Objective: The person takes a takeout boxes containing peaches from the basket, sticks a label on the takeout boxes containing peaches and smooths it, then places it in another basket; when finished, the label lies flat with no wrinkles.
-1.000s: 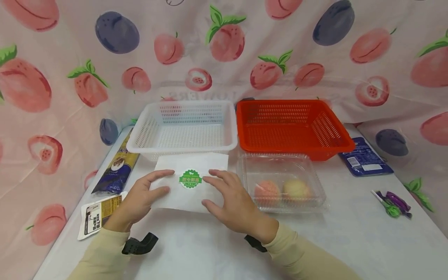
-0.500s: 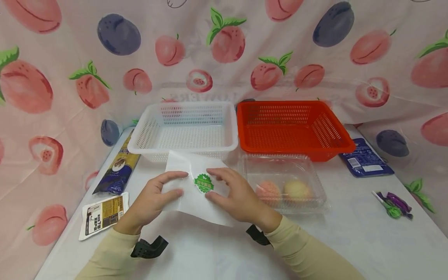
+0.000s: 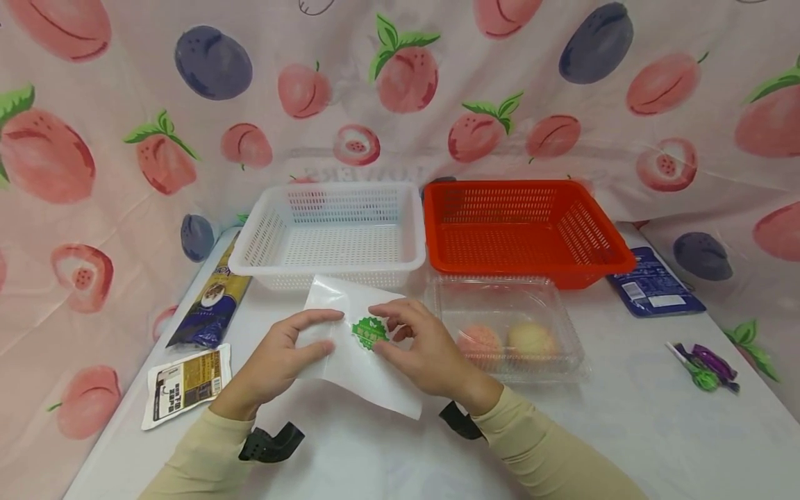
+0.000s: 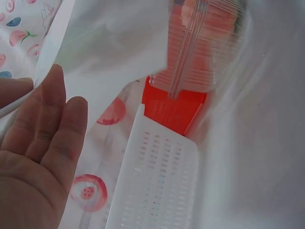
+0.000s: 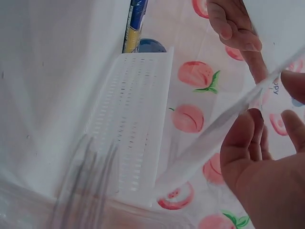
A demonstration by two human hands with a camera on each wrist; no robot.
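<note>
A white sheet (image 3: 350, 375) with a green scalloped sticker (image 3: 369, 332) is held tilted above the table in the head view. My left hand (image 3: 275, 361) pinches its left side, thumb in front and fingers (image 4: 71, 129) behind, as the left wrist view confirms. My right hand (image 3: 431, 347) is at the sticker's right edge, fingers bent, with index and thumb tips apart and partly covering it. In the right wrist view the sheet (image 5: 214, 129) appears almost edge-on beside the right fingers (image 5: 238, 138). Whether they grip the sticker's edge is unclear.
Behind stand a white basket (image 3: 328, 260) and a red basket (image 3: 531, 260). A clear clamshell box (image 3: 506, 295) with two round pastries sits right of the sheet. Packets (image 3: 212, 302) lie at left. A blue package (image 3: 656, 281) and wrapped candies (image 3: 703, 364) lie at right.
The sheet has turned clockwise and come slightly right and toward me. The left hand has moved right with it. My right fingers have curled in closer at the sticker.
</note>
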